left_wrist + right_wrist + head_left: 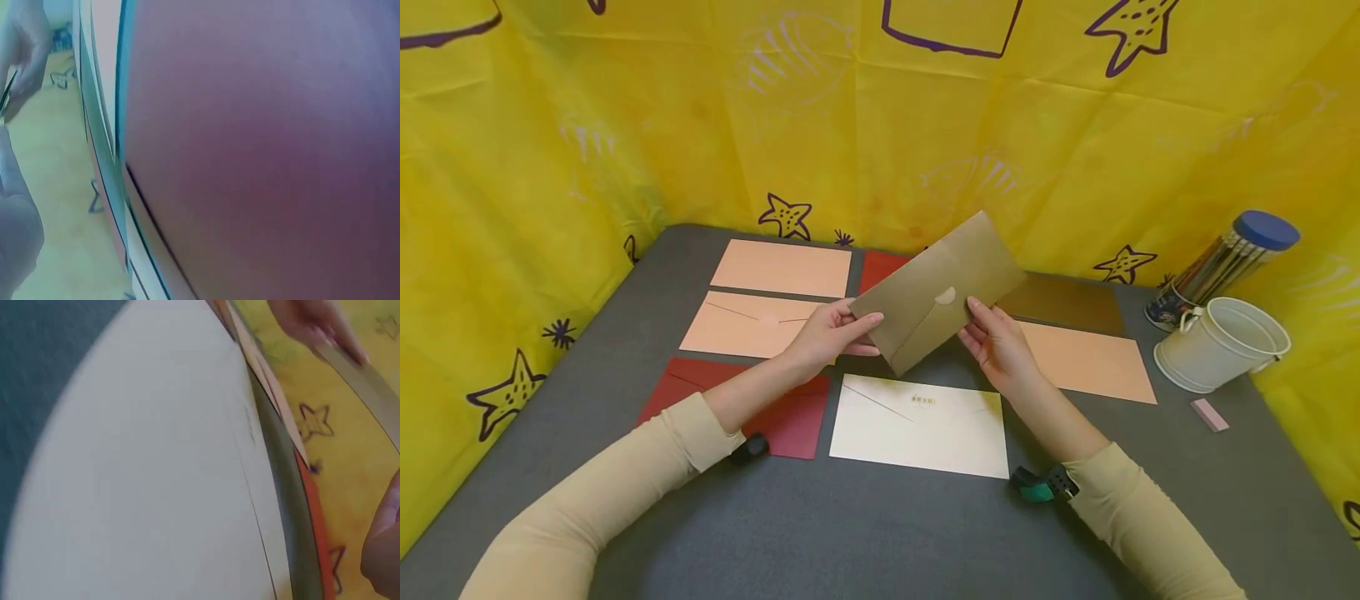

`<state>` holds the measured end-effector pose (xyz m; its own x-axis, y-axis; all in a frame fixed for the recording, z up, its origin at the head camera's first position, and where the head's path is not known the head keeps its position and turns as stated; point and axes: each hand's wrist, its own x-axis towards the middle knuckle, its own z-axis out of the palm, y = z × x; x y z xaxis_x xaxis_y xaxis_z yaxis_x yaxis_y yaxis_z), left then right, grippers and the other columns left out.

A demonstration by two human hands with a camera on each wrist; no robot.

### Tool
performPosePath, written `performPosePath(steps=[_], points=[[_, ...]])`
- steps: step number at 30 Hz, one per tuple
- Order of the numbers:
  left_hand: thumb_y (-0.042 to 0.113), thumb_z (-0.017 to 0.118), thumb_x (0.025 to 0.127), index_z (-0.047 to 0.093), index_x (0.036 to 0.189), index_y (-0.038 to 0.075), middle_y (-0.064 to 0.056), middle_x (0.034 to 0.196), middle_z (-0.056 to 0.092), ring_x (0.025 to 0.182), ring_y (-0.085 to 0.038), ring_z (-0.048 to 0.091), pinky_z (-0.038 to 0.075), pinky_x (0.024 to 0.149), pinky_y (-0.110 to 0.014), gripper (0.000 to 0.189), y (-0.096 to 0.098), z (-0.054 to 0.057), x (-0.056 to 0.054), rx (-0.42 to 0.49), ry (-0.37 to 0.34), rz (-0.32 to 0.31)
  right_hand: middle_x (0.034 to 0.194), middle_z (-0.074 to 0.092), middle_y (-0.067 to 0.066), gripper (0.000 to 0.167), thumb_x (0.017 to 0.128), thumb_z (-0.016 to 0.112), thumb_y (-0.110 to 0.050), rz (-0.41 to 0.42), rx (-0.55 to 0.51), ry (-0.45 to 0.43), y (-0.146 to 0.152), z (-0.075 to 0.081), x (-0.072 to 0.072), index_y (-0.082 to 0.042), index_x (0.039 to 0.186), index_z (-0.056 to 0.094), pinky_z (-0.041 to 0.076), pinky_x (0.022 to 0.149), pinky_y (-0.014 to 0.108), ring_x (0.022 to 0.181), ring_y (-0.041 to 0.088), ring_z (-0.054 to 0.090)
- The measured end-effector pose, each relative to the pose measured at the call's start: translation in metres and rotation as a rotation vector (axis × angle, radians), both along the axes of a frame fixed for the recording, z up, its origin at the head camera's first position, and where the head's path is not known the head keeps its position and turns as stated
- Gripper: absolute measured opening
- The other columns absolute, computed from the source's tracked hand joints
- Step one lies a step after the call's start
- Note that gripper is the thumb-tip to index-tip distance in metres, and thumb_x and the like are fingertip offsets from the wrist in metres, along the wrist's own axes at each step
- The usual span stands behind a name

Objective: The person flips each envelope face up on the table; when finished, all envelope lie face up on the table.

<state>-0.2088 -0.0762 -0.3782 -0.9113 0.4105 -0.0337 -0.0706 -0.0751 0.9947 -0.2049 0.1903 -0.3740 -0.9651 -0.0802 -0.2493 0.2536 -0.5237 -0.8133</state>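
two beige sleeves (617,479); one gold-brown envelope (934,279), pinched by left hand (820,340) and right hand (1002,350), thumbs (982,313) in front, fingers (973,343) behind.

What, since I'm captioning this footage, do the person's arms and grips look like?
The left sleeve and right sleeve are plain beige. A black device shows beside the left cuff, a black-and-green device beside the right cuff. The left grip and right grip wear no gloves.

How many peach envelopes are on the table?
3: the far-left envelope, the middle-left envelope nearer, the right envelope near the white pot. The held envelope may hide others.
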Motion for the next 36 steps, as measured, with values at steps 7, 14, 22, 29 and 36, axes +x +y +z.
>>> performPosePath(steps=[7,14,22,29,36], points=[[0.011,0.06,0.098,0.056,0.127,-0.004,-0.015,0.111,0.067,0.091,-0.023,0.07,0.056,0.081,-0.041,0.033,0.007,-0.002,0.007,0.008,-0.066,-0.027,0.107,0.068,-0.001,0.027,0.1,0.057,-0.021,0.125,0.16,0.024,-0.022,-0.002,0.012,-0.009,0.122,0.047,0.055,0.085,0.031,0.095,0.015,0.069],[0.021,0.053,0.101,0.057,0.127,-0.003,-0.011,0.108,0.068,0.086,-0.017,0.069,0.057,0.08,-0.035,0.036,0.002,0.007,0.006,-0.038,-0.122,-0.066,0.102,0.067,-0.001,0.032,0.099,0.055,-0.015,0.336,0.349,0.062,-0.014,-0.007,0.013,0.0,0.126,0.047,0.055,0.079,0.028,0.09,0.011,0.068],[0.033,0.049,0.101,0.047,0.134,-0.006,-0.01,0.101,0.069,0.084,-0.019,0.07,0.057,0.078,-0.037,0.051,-0.004,0.02,-0.008,0.039,-0.176,-0.059,0.093,0.071,0.003,0.033,0.091,0.062,-0.015,0.691,0.559,0.149,-0.009,-0.009,0.016,0.007,0.115,0.058,0.055,0.077,0.03,0.084,0.014,0.068],[0.028,0.06,0.097,0.062,0.124,0.001,-0.004,0.089,0.067,0.071,-0.013,0.066,0.054,0.063,-0.026,0.038,-0.012,0.021,-0.014,-0.182,-0.168,-0.084,0.09,0.072,0.009,0.032,0.09,0.067,-0.019,0.9,0.608,0.245,-0.007,-0.009,0.018,0.008,0.106,0.064,0.058,0.072,0.032,0.079,0.019,0.07],[0.022,0.061,0.097,0.059,0.125,-0.001,-0.003,0.089,0.065,0.069,-0.012,0.065,0.054,0.062,-0.024,0.036,-0.016,0.015,-0.013,-0.183,-0.178,0.002,0.083,0.07,0.006,0.021,0.091,0.066,-0.023,0.728,0.632,0.111,0.002,-0.013,0.015,-0.005,0.103,0.066,0.057,0.061,0.029,0.069,0.018,0.069]])
